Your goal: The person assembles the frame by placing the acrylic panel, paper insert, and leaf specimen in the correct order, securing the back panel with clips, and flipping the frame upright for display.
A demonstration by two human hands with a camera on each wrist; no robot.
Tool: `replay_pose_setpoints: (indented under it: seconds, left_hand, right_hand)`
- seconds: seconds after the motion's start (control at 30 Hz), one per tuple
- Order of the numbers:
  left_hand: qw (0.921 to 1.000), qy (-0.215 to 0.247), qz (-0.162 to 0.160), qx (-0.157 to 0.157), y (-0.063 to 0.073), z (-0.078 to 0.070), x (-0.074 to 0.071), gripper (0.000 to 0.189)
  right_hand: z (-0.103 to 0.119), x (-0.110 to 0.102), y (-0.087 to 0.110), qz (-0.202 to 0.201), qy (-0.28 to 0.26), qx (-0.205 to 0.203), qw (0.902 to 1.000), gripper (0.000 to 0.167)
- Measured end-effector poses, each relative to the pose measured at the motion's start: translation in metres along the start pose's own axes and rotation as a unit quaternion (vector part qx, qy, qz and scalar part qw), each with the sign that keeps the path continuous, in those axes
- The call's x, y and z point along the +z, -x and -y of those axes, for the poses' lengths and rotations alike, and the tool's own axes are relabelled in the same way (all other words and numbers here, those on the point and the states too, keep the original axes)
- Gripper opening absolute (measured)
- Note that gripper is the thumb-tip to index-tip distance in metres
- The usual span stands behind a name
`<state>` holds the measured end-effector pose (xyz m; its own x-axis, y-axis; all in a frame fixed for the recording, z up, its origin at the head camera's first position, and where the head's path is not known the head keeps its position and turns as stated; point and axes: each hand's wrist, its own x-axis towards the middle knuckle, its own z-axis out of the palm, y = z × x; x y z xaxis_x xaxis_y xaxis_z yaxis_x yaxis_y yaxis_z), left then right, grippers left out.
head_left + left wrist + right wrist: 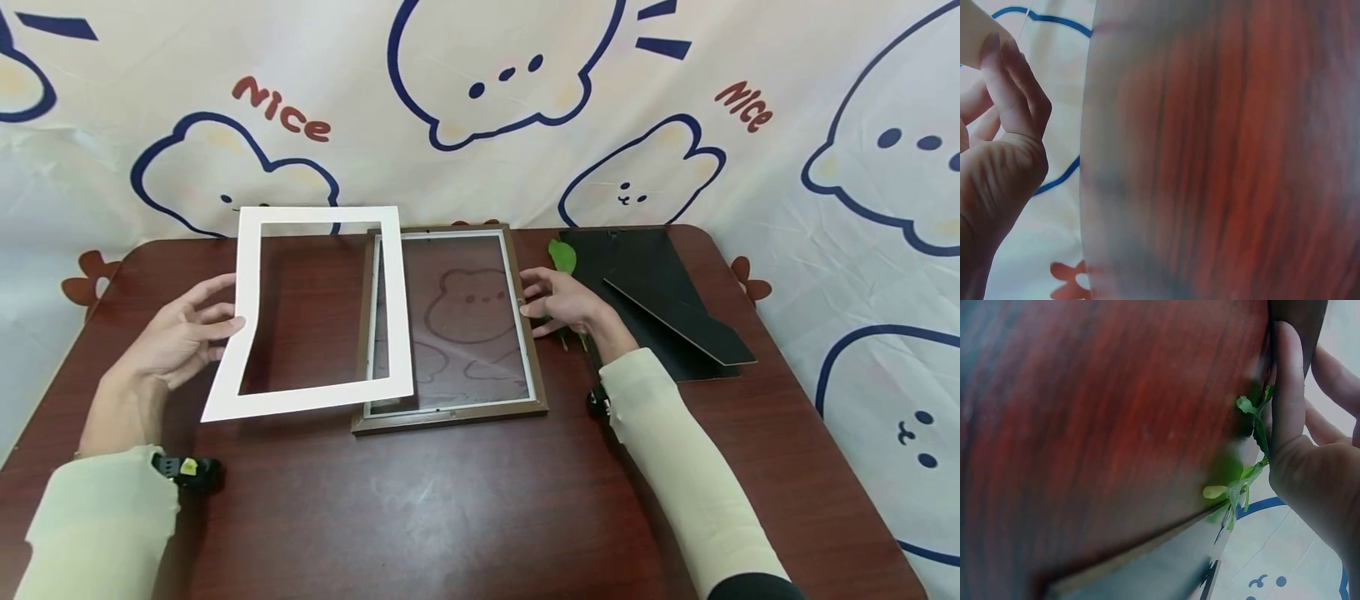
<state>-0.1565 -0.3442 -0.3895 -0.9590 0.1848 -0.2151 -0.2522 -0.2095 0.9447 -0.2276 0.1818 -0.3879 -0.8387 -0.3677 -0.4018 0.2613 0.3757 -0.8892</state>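
One patterned cloth is hanging behind everything, toward twelve o'clock. Before it a red-brown table is carrying all the loose parts. The brown picture frame is lying near the table's middle, its clear pane mirroring the cloth's drawings. At the frame's nine o'clock the white mat is tilting above the table, its right strip overlapping the frame's left side in the head view and its left strip bending. At three o'clock the black backing board is resting apart from the frame, a narrow black flap slanting across it.

At nine o'clock the left hand is pinching the mat's left strip between thumb and fingers. At three o'clock the right hand is gripping the frame's right edge. Just beyond, at the frame's two o'clock, a green leaf is showing.

Judging by this layout, the opening of the frame is looking complete; the mat is not yet sitting inside, and the board is not covering the pane.
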Motion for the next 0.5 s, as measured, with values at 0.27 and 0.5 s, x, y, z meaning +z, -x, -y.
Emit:
replay_pose_setpoints:
  seconds: [0.27, 0.5]
  left_hand:
    - [0.9953, -0.096, -0.003, -0.011, -0.008, 0.001, 0.024, 0.066]
    - [0.9912, -0.13, 0.005, -0.024, -0.017, -0.002, 0.042, 0.07]
  right_hand:
    - [0.001, 0.0, 0.0, 0.001, -0.002, -0.001, 1.0, 0.068]
    - [0.001, 0.0, 0.0, 0.0, -0.004, -0.001, 1.0, 0.069]
